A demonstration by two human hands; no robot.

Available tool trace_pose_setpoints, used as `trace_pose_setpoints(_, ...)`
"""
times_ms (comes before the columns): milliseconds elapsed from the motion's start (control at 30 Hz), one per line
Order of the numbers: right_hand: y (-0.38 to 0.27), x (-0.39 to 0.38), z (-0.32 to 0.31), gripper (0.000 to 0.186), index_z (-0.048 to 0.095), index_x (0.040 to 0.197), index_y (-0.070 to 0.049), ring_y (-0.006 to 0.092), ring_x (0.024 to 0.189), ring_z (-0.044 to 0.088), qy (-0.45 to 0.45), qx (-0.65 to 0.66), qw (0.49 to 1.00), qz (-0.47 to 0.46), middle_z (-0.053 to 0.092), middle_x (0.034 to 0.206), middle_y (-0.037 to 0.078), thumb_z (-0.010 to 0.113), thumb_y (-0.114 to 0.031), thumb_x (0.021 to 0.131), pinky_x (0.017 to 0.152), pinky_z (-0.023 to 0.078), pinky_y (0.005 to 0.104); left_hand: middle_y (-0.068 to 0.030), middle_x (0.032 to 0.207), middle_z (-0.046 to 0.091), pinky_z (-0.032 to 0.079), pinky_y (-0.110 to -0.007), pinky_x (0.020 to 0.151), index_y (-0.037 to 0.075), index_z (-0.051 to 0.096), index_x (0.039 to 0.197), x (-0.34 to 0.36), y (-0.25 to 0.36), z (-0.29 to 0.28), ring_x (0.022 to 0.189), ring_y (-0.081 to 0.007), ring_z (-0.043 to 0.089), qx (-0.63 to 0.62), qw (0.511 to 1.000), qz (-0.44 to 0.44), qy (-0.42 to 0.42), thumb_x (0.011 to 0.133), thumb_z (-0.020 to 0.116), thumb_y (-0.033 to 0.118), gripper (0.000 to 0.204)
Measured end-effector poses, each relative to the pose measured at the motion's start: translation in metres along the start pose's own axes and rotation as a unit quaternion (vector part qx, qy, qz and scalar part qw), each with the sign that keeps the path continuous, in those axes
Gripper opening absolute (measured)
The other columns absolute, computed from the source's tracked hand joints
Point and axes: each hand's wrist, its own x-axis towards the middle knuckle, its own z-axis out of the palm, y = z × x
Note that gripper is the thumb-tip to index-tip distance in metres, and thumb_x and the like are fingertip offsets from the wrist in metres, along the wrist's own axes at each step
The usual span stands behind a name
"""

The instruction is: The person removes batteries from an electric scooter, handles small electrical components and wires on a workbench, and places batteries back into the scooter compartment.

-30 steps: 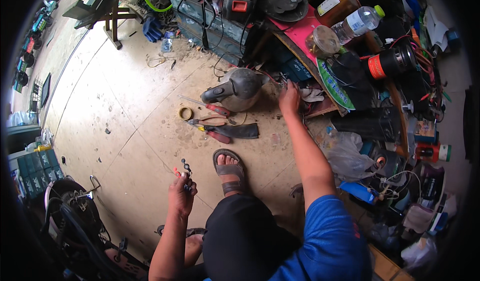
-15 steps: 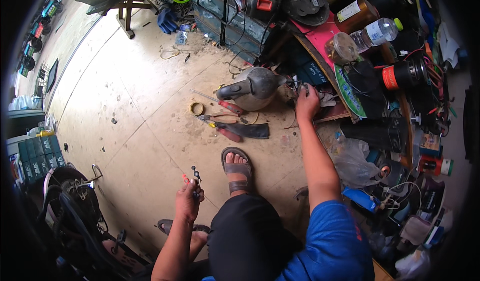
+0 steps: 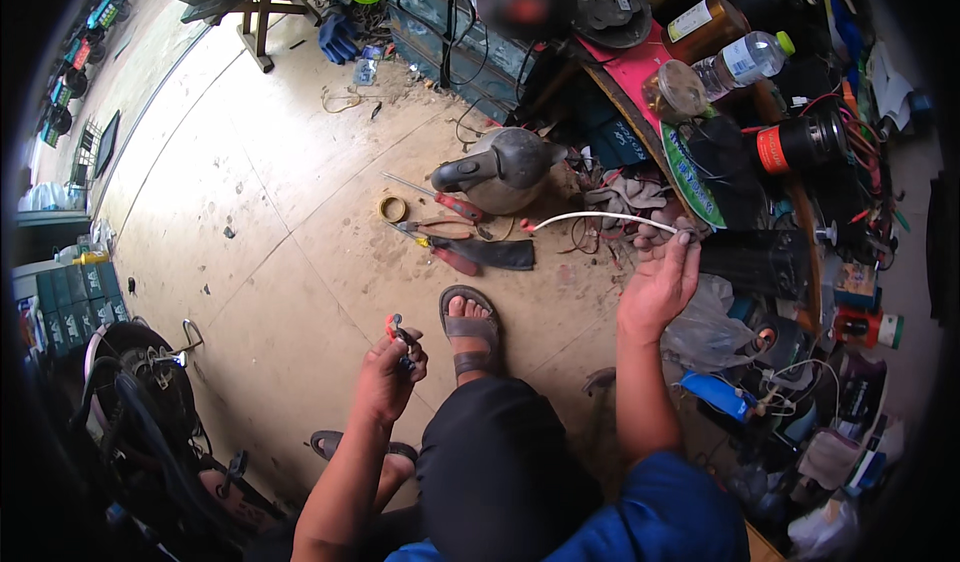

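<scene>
My right hand (image 3: 660, 280) pinches one end of a thin white cable (image 3: 610, 215), held up off the floor. The cable arcs to the left and ends in a small red tip. Lower and to the left, my left hand (image 3: 392, 374) is closed around small black and red parts (image 3: 398, 332), too small to name. On the floor ahead sits a dusty grey kettle-like vessel (image 3: 510, 172) with a dark handle. Beside it lie a red-handled screwdriver (image 3: 457, 206), a roll of tape (image 3: 393, 209), pliers (image 3: 440, 227) and a black tool pouch or sheath (image 3: 495, 255).
Grey cloth gloves or rags (image 3: 630, 197) lie next to a cluttered low shelf holding a plastic bottle (image 3: 755, 60) and a black canister (image 3: 800, 149). Blue drawers (image 3: 440, 47) stand at the back. A clear plastic bag (image 3: 700, 332) is at the right, a wheel (image 3: 140, 382) at lower left.
My right hand has come back from beside the kettle-like vessel toward me and to the right, now with the white cable. My left hand has shifted slightly, still holding the small parts.
</scene>
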Motion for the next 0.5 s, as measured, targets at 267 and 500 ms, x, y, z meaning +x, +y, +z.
trace_pose_setpoints(267,0.040,-0.080,0.004,0.017,0.063,0.116,-0.007,0.0200,0.092,0.068,-0.013,0.201,0.875,0.440,0.071,0.105,0.009,0.055,-0.021,0.108,0.079,0.056,0.0308,-0.0013,0.078,0.049,0.038,-0.027,0.056,0.002,0.050,0.145,0.012,-0.011,0.043,0.070,-0.0157,0.047,-0.143,0.982,-0.038,-0.119,0.099,0.067,0.023,0.053)
trace_pose_setpoints(500,0.073,-0.094,-0.010,0.024,0.065,0.119,-0.003,0.0263,0.087,0.070,-0.179,-0.032,0.860,0.477,0.073,0.104,0.014,0.056,-0.020,0.105,0.079,0.057,0.0375,0.0007,0.072,0.048,0.037,-0.026,0.053,0.009,0.063,0.116,0.021,0.004,0.020,0.063,-0.0140,0.045,-0.143,0.988,0.048,-0.019,0.106,0.058,0.043,0.036)
